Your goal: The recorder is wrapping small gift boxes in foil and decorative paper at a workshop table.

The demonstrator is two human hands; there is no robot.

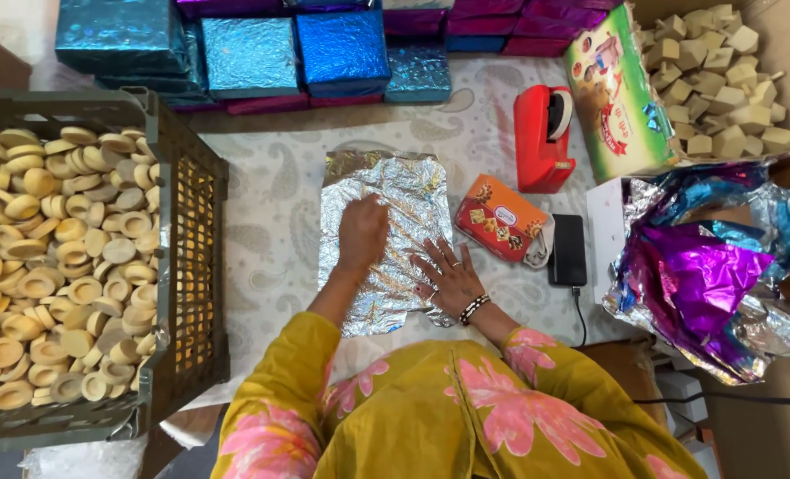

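Observation:
A crinkled sheet of silver foil [395, 186] lies spread on the patterned cloth in front of me. My left hand [361, 232] rests on the middle of the sheet, fingers curled, pressing it down. My right hand [448, 277], with a beaded bracelet and rings, lies flat with spread fingers on the sheet's lower right part. An orange printed carton [501, 228] lies just right of the foil.
A dark plastic crate [187, 266] full of round tan biscuits stands at the left. Blue and purple foil-wrapped boxes [324, 49] are stacked at the back. A red tape dispenser [541, 137], a black phone [568, 250], loose coloured foil [705, 266] and a box of beige cubes [723, 80] sit on the right.

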